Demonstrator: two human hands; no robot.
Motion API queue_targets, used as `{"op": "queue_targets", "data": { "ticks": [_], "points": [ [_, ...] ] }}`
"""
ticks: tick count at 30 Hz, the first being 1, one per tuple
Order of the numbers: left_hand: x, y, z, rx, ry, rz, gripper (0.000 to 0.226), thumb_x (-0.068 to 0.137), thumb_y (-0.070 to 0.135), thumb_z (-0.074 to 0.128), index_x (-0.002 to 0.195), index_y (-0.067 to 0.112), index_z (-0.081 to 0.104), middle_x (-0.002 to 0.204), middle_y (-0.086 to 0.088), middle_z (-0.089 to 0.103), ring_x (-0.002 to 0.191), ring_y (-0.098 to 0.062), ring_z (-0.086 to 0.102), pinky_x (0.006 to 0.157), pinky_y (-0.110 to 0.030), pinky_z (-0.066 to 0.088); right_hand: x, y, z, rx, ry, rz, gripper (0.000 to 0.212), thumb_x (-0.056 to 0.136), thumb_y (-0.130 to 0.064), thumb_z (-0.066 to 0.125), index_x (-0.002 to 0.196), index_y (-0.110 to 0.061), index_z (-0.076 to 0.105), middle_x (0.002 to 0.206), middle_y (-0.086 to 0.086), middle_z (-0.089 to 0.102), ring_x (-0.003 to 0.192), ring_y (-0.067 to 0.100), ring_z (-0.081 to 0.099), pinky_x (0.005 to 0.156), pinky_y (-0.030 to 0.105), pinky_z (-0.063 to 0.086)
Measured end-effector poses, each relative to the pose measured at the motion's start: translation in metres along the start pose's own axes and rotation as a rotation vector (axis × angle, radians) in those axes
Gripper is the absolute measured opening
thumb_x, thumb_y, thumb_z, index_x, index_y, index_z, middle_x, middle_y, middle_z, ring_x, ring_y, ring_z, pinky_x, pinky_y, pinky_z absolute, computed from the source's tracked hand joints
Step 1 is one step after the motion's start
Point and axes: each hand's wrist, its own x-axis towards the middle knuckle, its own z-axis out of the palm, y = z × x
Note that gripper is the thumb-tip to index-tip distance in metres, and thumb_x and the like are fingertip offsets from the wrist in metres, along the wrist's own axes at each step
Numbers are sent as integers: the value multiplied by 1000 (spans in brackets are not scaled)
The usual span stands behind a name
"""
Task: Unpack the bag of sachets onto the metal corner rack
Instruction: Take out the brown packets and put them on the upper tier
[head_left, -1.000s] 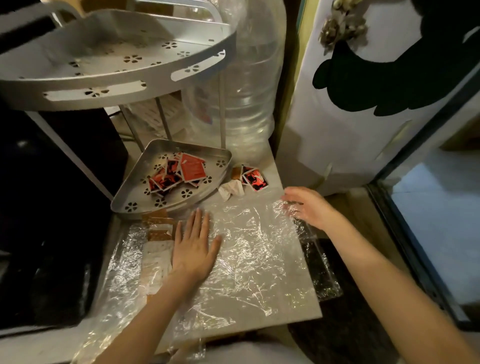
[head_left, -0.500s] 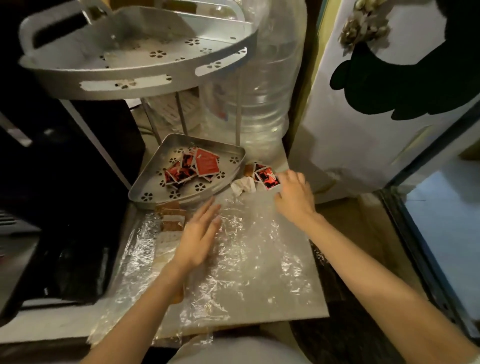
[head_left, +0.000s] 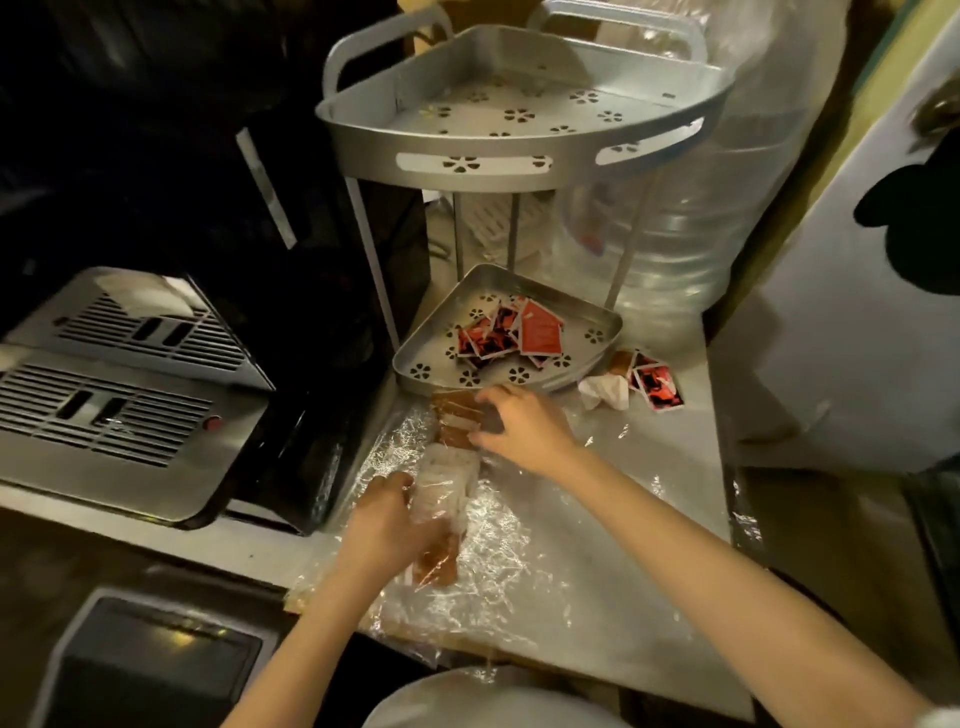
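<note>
Surface: pale counter (head_left: 649, 561) under crinkled clear film (head_left: 498, 561).
Rack: metal corner rack (head_left: 519, 156), far centre; lower tray (head_left: 431, 358) holds red sachets (head_left: 519, 332).
Loose sachets: two (head_left: 655, 384) right of the tray, beside crumpled paper (head_left: 605, 391).
Bag: clear bag of brown sachets (head_left: 449, 483), near the tray.
Left hand (head_left: 384, 525): fingers curled round the bag's near end.
Right hand (head_left: 524, 426): fingers bent, pinching its far end.
Left: grilled metal appliance (head_left: 119, 395).
Far right: large clear bottle (head_left: 701, 234), white panel (head_left: 831, 338).

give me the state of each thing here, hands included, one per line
left hand: grips near end of the sachet strip
right hand: fingers curled on far end of strip
brown sachet strip: lying on the plastic wrap, held at both ends
upper rack shelf: bare
lower rack shelf: holds red sachets
two red sachets: on counter, outside rack
</note>
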Motion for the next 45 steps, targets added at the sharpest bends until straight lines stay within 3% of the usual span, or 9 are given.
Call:
{"op": "queue_targets", "data": {
  "ticks": [6,10,17,21,25,32,34,38,45],
  "points": [
    [-1,7,8,49,115,57,42,76,28,69,111,12,51,92,3,56,79,-11,51,49,-8,29,1,-12,16,-44,10,51,69,77,-35,68,131,-4,35,130,16,49,113,31,50,92,39,44],
    [0,7,11,25,99,69,48,76,22,67,116,8,45,100,-5,62,86,-18,59,67,-24,47,4,-11,25,59,-35,106,65,74,-32,70,123,-4,39,125,18,54,117,33,47,95,40,43],
    [-2,12,15,59,127,188,51,80,7,60,126,7,36,121,-12,47,96,-26,59,79,-27,47,10,-7,16,76,-99,130,68,69,-33,75,125,-9,45,119,13,59,114,31,49,91,37,42],
    [-4,16,13,91,99,220,50,85,8,55,129,8,31,101,-7,57,83,-22,60,70,-27,47,11,-4,8,35,-125,116,75,69,-39,74,133,-14,44,128,10,56,122,27,43,100,37,35],
    [-2,25,-7,-213,-140,163,42,82,2,57,116,14,36,84,0,58,70,-17,58,53,-20,49,11,0,-7,56,-128,83,63,67,-41,75,121,-17,53,112,3,58,108,21,41,81,30,31],
    [5,34,-58,-847,-525,203,44,79,-5,60,110,23,48,97,-8,64,72,-14,67,67,-24,56,16,19,-55,516,-325,220,77,61,-34,82,127,-13,47,122,5,59,90,15,62,71,26,51],
    [13,39,-66,-901,-606,231,49,77,-7,60,115,23,49,103,-9,65,79,-17,69,70,-26,57,17,25,-68,660,-410,290,64,64,-29,81,119,-12,53,108,5,66,74,11,65,57,24,52],
    [35,53,-78,-795,-645,350,52,76,-4,63,120,21,50,116,-11,62,94,-21,66,79,-28,56,13,34,-84,1109,-460,440,8,74,-14,70,82,-16,70,79,1,69,74,13,63,70,24,54],
    [63,78,-74,-560,-627,416,51,65,14,77,112,22,58,109,-5,66,95,-19,66,84,-30,53,-5,38,-89,985,-519,508,9,80,-14,65,88,-15,64,77,-2,68,71,10,62,64,25,51]
  ]
}}
